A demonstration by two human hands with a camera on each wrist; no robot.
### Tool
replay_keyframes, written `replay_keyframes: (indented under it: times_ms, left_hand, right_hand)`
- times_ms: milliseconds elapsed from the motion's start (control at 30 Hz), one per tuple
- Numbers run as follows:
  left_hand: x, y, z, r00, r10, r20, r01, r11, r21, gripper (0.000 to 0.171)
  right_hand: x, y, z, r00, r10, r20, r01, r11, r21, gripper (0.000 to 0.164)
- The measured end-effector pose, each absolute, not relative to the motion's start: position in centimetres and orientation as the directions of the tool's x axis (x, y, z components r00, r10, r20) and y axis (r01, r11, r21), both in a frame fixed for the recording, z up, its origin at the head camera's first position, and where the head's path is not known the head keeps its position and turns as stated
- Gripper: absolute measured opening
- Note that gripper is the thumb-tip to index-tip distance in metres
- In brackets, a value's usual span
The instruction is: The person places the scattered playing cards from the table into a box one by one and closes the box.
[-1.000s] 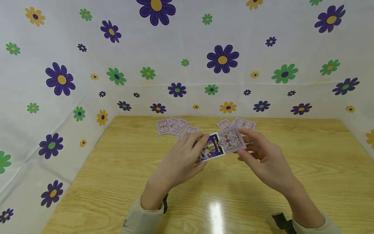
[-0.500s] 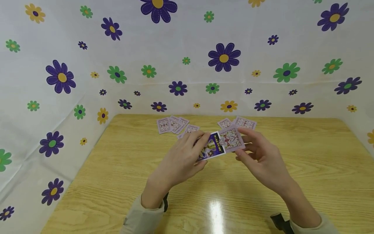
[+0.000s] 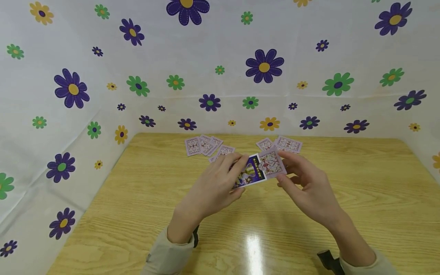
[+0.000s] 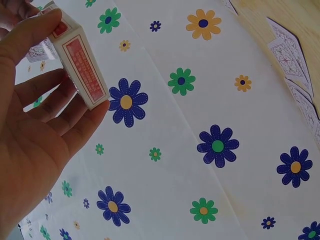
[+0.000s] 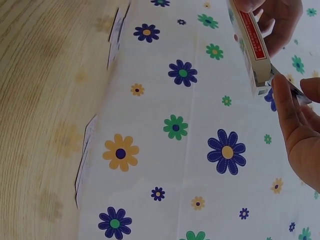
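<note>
My left hand (image 3: pixel 213 183) grips a small card box (image 3: pixel 253 173) with a purple picture front, a little above the table. In the left wrist view the box (image 4: pixel 82 70) shows a cream edge with a red panel. Out of its right end sticks a playing card stack (image 3: pixel 273 163) with a patterned pink back. My right hand (image 3: pixel 309 187) pinches the outer end of that stack between thumb and fingers. Part of the stack lies inside the box, out of sight. In the right wrist view the stack (image 5: pixel 296 92) enters the box's open end at an angle.
Several loose playing cards (image 3: pixel 193 146) lie face down at the back left of the wooden table (image 3: pixel 137 198). More cards (image 3: pixel 288 144) lie at the back right, partly hidden by my right hand. A flowered cloth (image 3: pixel 220 46) hangs behind and at the sides.
The card stack has slid slightly left into the box, so less of it sticks out. My right hand has shifted a little left with it; the left hand keeps its grip.
</note>
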State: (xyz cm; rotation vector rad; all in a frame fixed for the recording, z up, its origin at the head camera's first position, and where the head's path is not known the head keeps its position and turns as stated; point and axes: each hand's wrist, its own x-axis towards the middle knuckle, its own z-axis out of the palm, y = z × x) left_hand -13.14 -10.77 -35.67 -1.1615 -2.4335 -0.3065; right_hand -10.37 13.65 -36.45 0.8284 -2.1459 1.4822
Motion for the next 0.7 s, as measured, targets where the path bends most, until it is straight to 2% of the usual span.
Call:
replay_keyframes:
  times_ms: [400, 700]
  left_hand:
    - [-13.15, -10.7, -35.68, -0.549, 0.69, 0.472, 0.788, 0.615, 0.017, 0.068]
    - [-13.07, -10.56, -35.5, -0.551, 0.693, 0.465, 0.788, 0.616, 0.016, 0.068]
  right_hand:
    - [-10.38, 13.6, -36.65, -0.76, -0.244, 0.602, -0.649, 0.335, -0.683, 0.055]
    - [-10.39, 13.26, -36.81, -0.738, -0.263, 0.622, -0.675, 0.312, -0.669, 0.053]
